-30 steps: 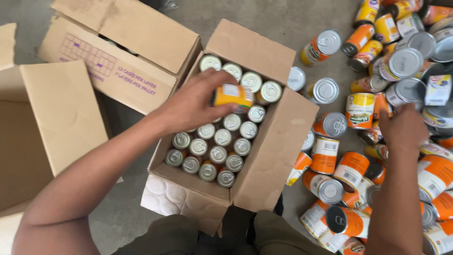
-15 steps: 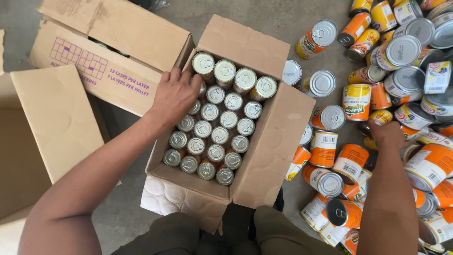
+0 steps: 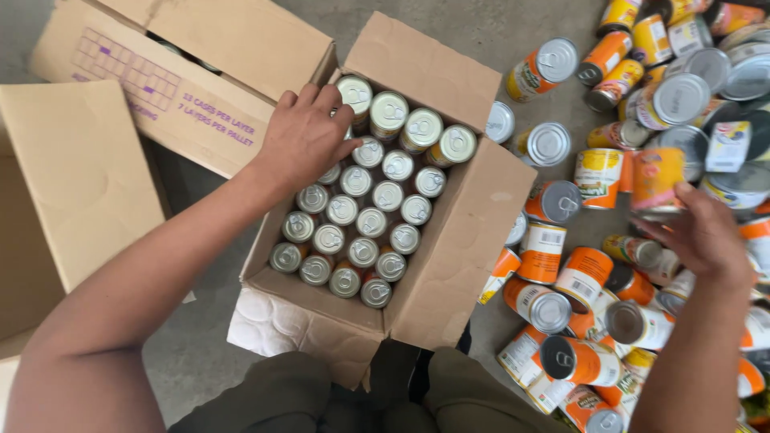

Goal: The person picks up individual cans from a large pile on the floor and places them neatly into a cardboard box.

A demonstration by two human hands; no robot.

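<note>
Head view: orange can (image 3: 656,178) seemingly at right grip's (image 3: 699,234) fingertips

Two bare forearms, no sleeves; olive-green trousers (image 3: 265,397) below.

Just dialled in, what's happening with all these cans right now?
A person is packing orange-labelled metal cans into an open brown cardboard box on the floor. The box holds rows of upright cans with pull-tab lids, plus a higher row along the far side. The left hand rests on the cans at the box's far left corner. The right hand reaches into the loose pile of cans beside the box, fingers at one orange can.
</note>
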